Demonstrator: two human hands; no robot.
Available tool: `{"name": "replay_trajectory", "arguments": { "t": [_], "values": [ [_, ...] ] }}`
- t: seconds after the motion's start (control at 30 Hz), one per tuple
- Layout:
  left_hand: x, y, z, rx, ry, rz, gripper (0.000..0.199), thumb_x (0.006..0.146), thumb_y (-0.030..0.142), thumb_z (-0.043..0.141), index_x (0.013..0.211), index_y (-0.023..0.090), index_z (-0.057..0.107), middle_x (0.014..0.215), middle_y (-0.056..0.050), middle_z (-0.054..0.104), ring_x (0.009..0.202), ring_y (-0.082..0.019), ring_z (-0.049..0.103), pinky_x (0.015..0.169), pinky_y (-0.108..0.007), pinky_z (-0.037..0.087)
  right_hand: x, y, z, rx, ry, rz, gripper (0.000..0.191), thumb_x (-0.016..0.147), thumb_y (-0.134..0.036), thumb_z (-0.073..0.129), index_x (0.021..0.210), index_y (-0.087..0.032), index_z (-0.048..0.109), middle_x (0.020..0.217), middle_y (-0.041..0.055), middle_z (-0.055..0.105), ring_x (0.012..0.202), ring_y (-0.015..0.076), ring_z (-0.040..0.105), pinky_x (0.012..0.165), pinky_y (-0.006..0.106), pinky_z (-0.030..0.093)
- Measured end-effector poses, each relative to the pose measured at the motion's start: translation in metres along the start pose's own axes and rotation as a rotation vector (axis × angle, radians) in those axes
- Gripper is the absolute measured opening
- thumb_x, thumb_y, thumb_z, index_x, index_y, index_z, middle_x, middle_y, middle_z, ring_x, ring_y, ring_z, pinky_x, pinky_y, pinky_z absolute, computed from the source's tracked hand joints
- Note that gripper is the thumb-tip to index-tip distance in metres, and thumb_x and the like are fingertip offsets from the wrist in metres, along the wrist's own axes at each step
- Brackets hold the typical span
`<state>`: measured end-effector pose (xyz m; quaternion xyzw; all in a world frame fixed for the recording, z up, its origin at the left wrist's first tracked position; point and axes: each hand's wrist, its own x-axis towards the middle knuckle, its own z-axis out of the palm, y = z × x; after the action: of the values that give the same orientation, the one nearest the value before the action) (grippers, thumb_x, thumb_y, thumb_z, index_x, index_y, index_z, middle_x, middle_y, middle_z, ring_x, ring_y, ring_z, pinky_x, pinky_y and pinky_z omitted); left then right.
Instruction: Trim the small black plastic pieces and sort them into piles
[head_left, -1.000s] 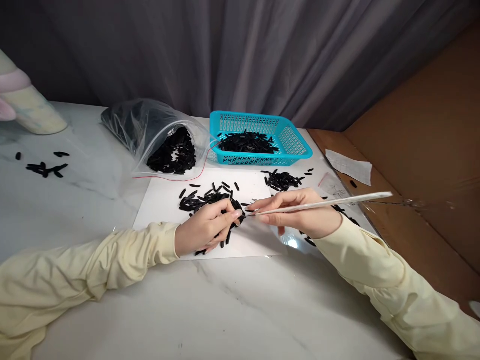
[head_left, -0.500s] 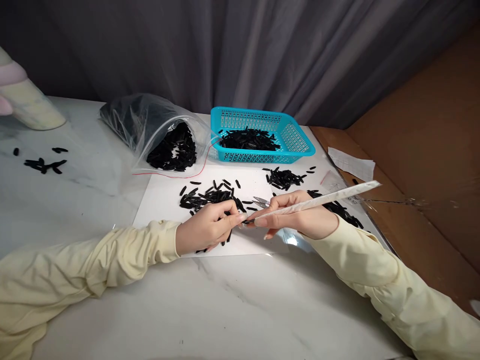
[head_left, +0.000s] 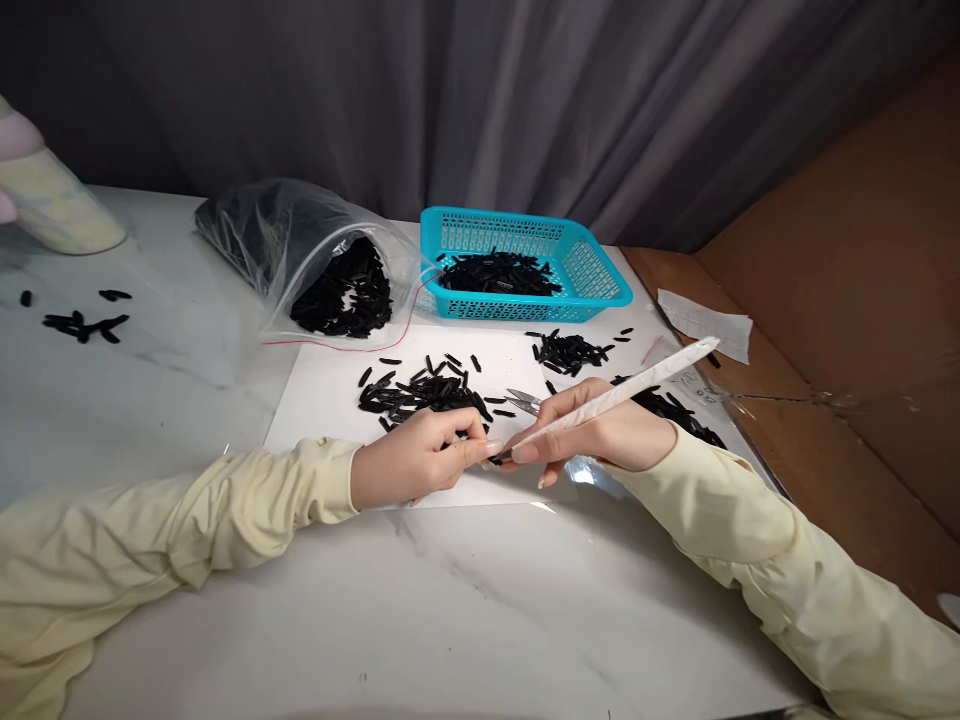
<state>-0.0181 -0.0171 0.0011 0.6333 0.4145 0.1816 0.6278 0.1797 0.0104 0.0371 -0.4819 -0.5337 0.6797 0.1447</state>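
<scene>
My left hand (head_left: 433, 455) pinches a small black elongated piece (head_left: 496, 461) between thumb and fingertips. My right hand (head_left: 581, 430) grips a long white-handled tool (head_left: 637, 383) slantwise, its lower end meeting the black piece. The kind of tool is not clear, since my fingers cover its tip. Just beyond my right hand the pointed metal blades of a cutting tool (head_left: 525, 398) show. Under and behind my left hand, a loose pile of black pieces (head_left: 427, 392) lies on a white sheet (head_left: 315, 390).
A blue perforated basket (head_left: 525, 310) with black pieces stands at the back. Left of it lies an open clear zip bag (head_left: 277, 230) of the same pieces. More piles (head_left: 570, 352) lie on the right. Several pieces (head_left: 86, 326) and a pale object (head_left: 64, 205) are at the left.
The white tool has tilted more steeply, its upper end shifting left. Both fingertips have moved slightly down and right with the black piece. The whole view has shifted a little.
</scene>
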Motion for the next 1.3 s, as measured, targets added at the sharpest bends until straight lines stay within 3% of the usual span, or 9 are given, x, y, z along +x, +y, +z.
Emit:
{"name": "replay_trajectory", "arguments": {
  "t": [0.17, 0.33, 0.5, 0.9, 1.3],
  "values": [
    [0.001, 0.0, 0.0, -0.003, -0.035, 0.009, 0.024, 0.084, 0.04, 0.045, 0.073, 0.018, 0.045, 0.034, 0.011, 0.032, 0.028, -0.005, 0.029, 0.032, -0.016, 0.026, -0.004, -0.002, 0.005, -0.1, 0.039, -0.052, 0.011, 0.055, -0.021, 0.077, 0.055, -0.015, 0.067, 0.071, 0.0078, 0.072, 0.059, 0.0205, 0.068, 0.049, 0.027, 0.057],
    [0.001, 0.002, -0.001, -0.072, -0.064, 0.026, 0.024, 0.086, 0.039, 0.043, 0.074, 0.018, 0.046, 0.034, 0.012, 0.029, 0.028, -0.004, 0.026, 0.03, -0.015, 0.026, -0.016, -0.002, 0.006, -0.319, 0.05, -0.299, 0.001, 0.065, -0.018, 0.071, 0.065, -0.018, 0.07, 0.08, 0.0052, 0.072, 0.078, 0.0225, 0.069, 0.066, 0.027, 0.059],
    [0.003, 0.001, -0.004, -0.109, -0.092, 0.015, 0.029, 0.085, 0.044, 0.044, 0.076, 0.017, 0.048, 0.034, 0.012, 0.031, 0.027, -0.004, 0.027, 0.029, -0.014, 0.027, -0.023, -0.001, 0.001, -0.567, 0.035, -0.512, 0.007, 0.072, -0.022, 0.066, 0.076, -0.02, 0.072, 0.087, 0.003, 0.072, 0.079, 0.0196, 0.069, 0.073, 0.027, 0.057],
    [0.003, 0.001, -0.007, -0.189, -0.145, 0.007, 0.025, 0.087, 0.04, 0.042, 0.075, 0.018, 0.047, 0.032, 0.013, 0.03, 0.023, -0.004, 0.024, 0.024, -0.013, 0.029, -0.021, 0.0, 0.003, -0.492, 0.044, -0.589, 0.008, 0.072, -0.021, 0.066, 0.076, -0.015, 0.07, 0.084, 0.0067, 0.072, 0.079, 0.0192, 0.069, 0.071, 0.028, 0.058],
    [0.004, 0.001, -0.006, -0.153, -0.159, 0.008, 0.025, 0.088, 0.038, 0.042, 0.073, 0.018, 0.046, 0.032, 0.013, 0.03, 0.025, -0.004, 0.026, 0.026, -0.013, 0.026, -0.023, -0.003, 0.005, -0.661, 0.056, -0.713, 0.007, 0.074, -0.016, 0.064, 0.078, -0.016, 0.07, 0.082, 0.0044, 0.072, 0.073, 0.016, 0.069, 0.065, 0.021, 0.058]
  ]
}}
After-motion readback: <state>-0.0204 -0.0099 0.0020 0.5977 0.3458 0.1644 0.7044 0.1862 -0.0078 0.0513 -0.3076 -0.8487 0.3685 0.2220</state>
